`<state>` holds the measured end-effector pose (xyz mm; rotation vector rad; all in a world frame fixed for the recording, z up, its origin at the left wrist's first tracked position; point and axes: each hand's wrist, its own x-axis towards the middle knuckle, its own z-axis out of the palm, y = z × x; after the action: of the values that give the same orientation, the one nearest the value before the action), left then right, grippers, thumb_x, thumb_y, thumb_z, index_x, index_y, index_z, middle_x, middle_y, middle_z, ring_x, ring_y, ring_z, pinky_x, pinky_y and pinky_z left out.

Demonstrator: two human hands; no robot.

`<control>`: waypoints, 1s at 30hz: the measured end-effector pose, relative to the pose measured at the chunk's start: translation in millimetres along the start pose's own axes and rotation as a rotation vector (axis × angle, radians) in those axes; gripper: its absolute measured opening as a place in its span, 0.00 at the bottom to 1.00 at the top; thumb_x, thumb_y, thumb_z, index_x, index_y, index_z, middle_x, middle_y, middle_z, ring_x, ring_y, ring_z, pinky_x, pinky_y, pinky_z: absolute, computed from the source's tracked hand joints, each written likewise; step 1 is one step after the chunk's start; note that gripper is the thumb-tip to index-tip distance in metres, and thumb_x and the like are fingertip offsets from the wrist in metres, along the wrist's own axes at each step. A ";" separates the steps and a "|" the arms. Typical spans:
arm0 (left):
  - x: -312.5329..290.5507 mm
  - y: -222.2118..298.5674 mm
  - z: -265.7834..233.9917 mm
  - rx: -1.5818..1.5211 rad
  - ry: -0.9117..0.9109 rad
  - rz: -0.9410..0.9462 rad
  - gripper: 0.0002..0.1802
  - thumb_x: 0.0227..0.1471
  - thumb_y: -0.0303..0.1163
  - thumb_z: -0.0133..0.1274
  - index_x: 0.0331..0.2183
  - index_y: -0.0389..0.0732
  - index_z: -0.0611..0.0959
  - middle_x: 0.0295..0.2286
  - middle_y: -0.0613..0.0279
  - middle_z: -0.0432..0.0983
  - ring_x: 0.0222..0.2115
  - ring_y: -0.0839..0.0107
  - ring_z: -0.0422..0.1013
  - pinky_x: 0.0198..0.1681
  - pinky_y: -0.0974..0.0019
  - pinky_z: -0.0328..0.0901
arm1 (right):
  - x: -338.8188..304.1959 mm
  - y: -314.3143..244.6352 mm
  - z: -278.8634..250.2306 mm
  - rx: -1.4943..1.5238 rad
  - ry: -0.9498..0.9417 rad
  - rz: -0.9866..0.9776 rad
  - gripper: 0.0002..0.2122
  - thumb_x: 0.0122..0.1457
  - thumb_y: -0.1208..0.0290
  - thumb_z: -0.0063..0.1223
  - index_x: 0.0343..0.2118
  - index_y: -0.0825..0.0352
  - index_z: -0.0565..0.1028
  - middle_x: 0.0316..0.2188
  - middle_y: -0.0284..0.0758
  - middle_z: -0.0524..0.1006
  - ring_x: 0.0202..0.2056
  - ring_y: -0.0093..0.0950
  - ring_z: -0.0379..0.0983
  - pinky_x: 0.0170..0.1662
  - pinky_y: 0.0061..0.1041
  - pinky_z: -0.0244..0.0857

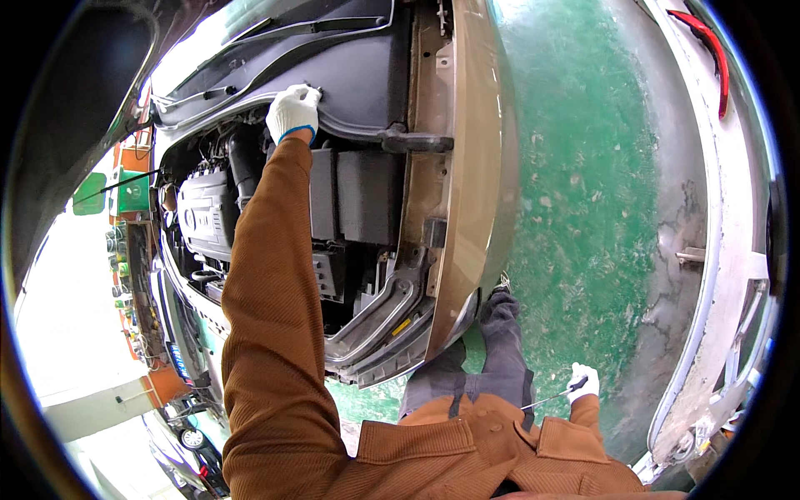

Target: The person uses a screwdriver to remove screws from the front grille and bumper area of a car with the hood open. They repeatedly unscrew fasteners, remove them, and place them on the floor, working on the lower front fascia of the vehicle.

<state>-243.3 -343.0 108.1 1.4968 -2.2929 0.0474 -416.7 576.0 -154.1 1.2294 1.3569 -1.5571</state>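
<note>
A slim metal screwdriver (571,389) with a dark handle is held aslant, tip leftward, while the broad black cowl panel (362,83) lies behind the engine (207,210)

Gloved L hand (293,114) at blk cowl panel (358,79), R hand (586,382) w/ screwdriver (552,397)

A green floor (575,183), scattered with pale scuffs (its finish is patchy), runs down the right of center, bordered by a gray strip (668,225). White glare (71,308) fills the far left; a car (192,439) stands at lower left.
</note>
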 end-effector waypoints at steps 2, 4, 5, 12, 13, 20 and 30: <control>4.3 7.0 9.1 0.063 0.010 -0.041 0.18 0.54 0.51 0.64 0.40 0.50 0.92 0.40 0.54 0.86 0.44 0.52 0.80 0.50 0.53 0.73 | 0.7 -19.3 16.2 -0.055 -0.075 0.076 0.03 0.53 0.66 0.56 0.28 0.54 0.73 0.33 0.29 0.78 0.19 0.21 0.61 0.19 0.20 0.54; -0.7 9.5 13.0 0.031 0.052 -0.103 0.16 0.53 0.49 0.65 0.38 0.50 0.92 0.38 0.54 0.86 0.43 0.52 0.81 0.49 0.52 0.73 | -1.5 -39.0 34.8 -0.072 -0.177 0.089 0.05 0.54 0.66 0.55 0.25 0.53 0.70 0.30 0.27 0.74 0.18 0.20 0.58 0.18 0.20 0.52; -4.7 8.5 13.3 0.022 0.059 -0.083 0.16 0.53 0.49 0.65 0.38 0.50 0.92 0.38 0.54 0.86 0.42 0.52 0.81 0.49 0.52 0.74 | -3.9 -46.6 48.8 -0.075 -0.055 0.098 0.08 0.54 0.67 0.54 0.24 0.52 0.66 0.27 0.25 0.71 0.17 0.19 0.56 0.18 0.20 0.52; -6.0 6.2 11.2 -0.101 0.106 -0.007 0.12 0.53 0.41 0.67 0.35 0.45 0.92 0.35 0.53 0.86 0.40 0.53 0.81 0.48 0.55 0.74 | 35.7 -65.1 55.1 -0.144 -0.186 0.147 0.06 0.56 0.66 0.56 0.27 0.54 0.70 0.30 0.28 0.76 0.19 0.19 0.62 0.17 0.22 0.55; -8.0 2.8 9.9 -0.160 0.105 -0.010 0.11 0.53 0.39 0.67 0.35 0.44 0.92 0.35 0.53 0.86 0.40 0.53 0.82 0.48 0.56 0.74 | 35.5 -66.6 64.8 -0.164 -0.134 0.143 0.06 0.56 0.66 0.57 0.28 0.55 0.70 0.31 0.29 0.77 0.20 0.20 0.63 0.17 0.22 0.55; -16.5 -29.7 10.3 -0.614 0.034 -0.312 0.11 0.59 0.34 0.65 0.41 0.38 0.90 0.36 0.59 0.87 0.38 0.70 0.81 0.46 0.68 0.72 | 22.5 -77.2 116.2 -0.193 -0.091 0.106 0.05 0.60 0.67 0.62 0.35 0.59 0.78 0.33 0.36 0.85 0.21 0.23 0.74 0.17 0.22 0.62; -97.3 -39.3 -19.2 -2.087 -0.411 -0.544 0.14 0.69 0.35 0.53 0.47 0.36 0.83 0.45 0.52 0.83 0.41 0.59 0.80 0.49 0.52 0.76 | 35.0 -71.7 122.6 -0.275 -0.136 0.131 0.07 0.61 0.66 0.61 0.40 0.58 0.77 0.37 0.39 0.85 0.23 0.25 0.76 0.17 0.23 0.63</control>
<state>-168.9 -270.3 84.7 0.6502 -0.7630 -2.0632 -518.1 471.5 -167.8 1.0049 1.3237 -1.2902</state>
